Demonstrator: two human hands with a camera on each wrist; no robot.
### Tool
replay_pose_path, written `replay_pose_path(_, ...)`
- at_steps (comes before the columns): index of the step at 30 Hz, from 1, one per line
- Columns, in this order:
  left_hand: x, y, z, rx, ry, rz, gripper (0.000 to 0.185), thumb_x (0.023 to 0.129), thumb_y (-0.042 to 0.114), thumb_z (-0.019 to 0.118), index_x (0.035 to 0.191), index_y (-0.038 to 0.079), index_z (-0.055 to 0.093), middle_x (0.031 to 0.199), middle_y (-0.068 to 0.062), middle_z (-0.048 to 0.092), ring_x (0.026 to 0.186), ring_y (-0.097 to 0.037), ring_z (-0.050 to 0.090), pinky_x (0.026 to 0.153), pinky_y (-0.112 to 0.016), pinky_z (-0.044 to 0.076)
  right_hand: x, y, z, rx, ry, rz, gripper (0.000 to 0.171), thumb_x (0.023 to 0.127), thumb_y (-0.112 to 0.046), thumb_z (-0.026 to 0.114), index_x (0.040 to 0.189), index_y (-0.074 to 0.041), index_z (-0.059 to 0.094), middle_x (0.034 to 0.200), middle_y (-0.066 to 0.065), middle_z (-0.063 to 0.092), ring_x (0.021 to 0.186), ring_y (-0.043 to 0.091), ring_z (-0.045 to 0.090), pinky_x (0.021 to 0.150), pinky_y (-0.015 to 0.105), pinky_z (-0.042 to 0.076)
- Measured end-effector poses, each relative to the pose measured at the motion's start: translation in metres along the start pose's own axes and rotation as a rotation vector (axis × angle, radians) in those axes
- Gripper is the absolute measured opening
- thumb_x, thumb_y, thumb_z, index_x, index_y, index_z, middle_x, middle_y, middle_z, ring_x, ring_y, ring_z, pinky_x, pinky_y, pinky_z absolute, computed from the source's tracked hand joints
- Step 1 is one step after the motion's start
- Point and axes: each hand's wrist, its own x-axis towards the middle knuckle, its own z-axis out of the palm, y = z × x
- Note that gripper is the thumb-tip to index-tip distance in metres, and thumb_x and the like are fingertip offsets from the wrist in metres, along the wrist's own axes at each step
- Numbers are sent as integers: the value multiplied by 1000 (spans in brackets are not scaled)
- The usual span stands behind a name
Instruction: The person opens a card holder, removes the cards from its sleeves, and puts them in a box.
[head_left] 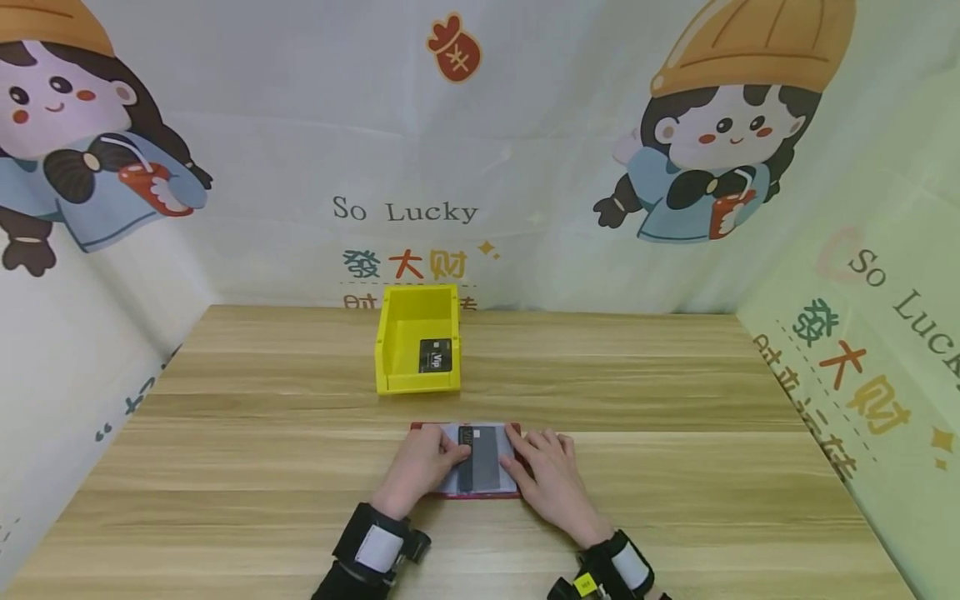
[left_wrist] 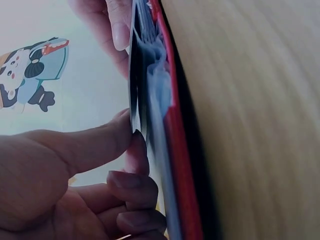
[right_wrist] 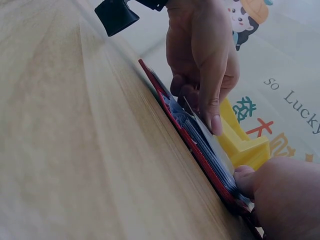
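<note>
From the head view, a red card holder lies open on the wooden worktop. The left hand and right hand press on it so it stays flat. One dark card sits between them. A second dark card leans inside one yellow bin farther back.

From the left wrist, the thumb and curled fingers pinch the card's edge.

From the right wrist, the right hand's grip is narrow, fingertips on the holder's edge.
</note>
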Motion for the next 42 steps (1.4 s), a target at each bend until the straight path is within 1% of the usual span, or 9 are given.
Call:
replay_pose_path(5, 0, -2, -3, -18, 4, 5, 24, 93, 21, 72, 78, 3, 72, 56, 3, 45, 55, -13, 46, 52, -24, 31, 0, 1, 1, -2, -3, 1, 46, 98, -29, 63, 136, -5, 62, 91, 2, 62, 88, 17, 46, 89, 42, 28)
replay_pose_path(9, 0, -6, -5, -33, 22, 19, 21, 92, 20, 73, 82, 2, 72, 64, -1, 56, 62, -14, 50, 56, -25, 35, 0, 1, 1, 2, 0, -4, 46, 98, -29, 64, 136, -5, 62, 89, 2, 60, 88, 18, 46, 88, 42, 28)
replay_pose_path(12, 1, -9, -6, -39, 41, 31, 20, 91, 20, 74, 83, 2, 72, 69, -3, 61, 66, -13, 52, 58, -25, 37, 0, 2, 1, 2, 3, -5, 45, 97, -28, 64, 136, -5, 62, 89, 2, 61, 88, 18, 46, 88, 42, 28)
replay_pose_path(25, 1, -16, -14, -92, 79, 39, 20, 90, 20, 74, 79, 4, 73, 66, -1, 65, 59, -11, 50, 52, -24, 34, 0, 1, 1, 5, 10, -8, 45, 97, -29, 64, 135, -5, 63, 89, 1, 60, 87, 17, 44, 87, 40, 26)
replay_pose_path(32, -2, -18, -22, -148, 75, 5, 19, 91, 19, 73, 86, 1, 76, 67, -4, 70, 60, -12, 55, 54, -23, 36, 0, 0, 0, 9, 13, -8, 45, 97, -28, 64, 136, -5, 62, 87, 1, 59, 86, 16, 43, 87, 40, 26)
replay_pose_path(35, -2, -19, -26, -156, 79, -6, 20, 91, 20, 73, 88, 0, 75, 67, -5, 70, 59, -12, 55, 52, -23, 31, 0, 1, 1, 10, 16, -10, 45, 97, -28, 64, 136, -5, 62, 89, 2, 60, 86, 17, 44, 87, 41, 27)
replay_pose_path(38, -1, -21, -29, -164, 82, -18, 21, 91, 21, 73, 90, 1, 75, 64, -3, 68, 57, -12, 51, 52, -22, 28, 0, 1, 1, 14, 20, -13, 45, 97, -27, 64, 135, -5, 62, 90, 2, 61, 86, 17, 44, 87, 41, 27)
replay_pose_path(40, -1, -21, -32, -170, 82, -25, 21, 92, 22, 72, 93, 1, 75, 63, -2, 67, 57, -12, 51, 52, -22, 29, 0, 1, 1, 16, 22, -16, 45, 97, -27, 64, 135, -5, 62, 91, 3, 62, 86, 17, 44, 87, 41, 27)
replay_pose_path(42, 0, -21, -35, -184, 79, -29, 21, 93, 21, 72, 96, 0, 75, 65, -5, 69, 59, -12, 53, 53, -22, 32, 0, 2, 1, 14, 23, -17, 45, 97, -27, 65, 135, -5, 63, 92, 3, 63, 86, 18, 45, 87, 41, 27)
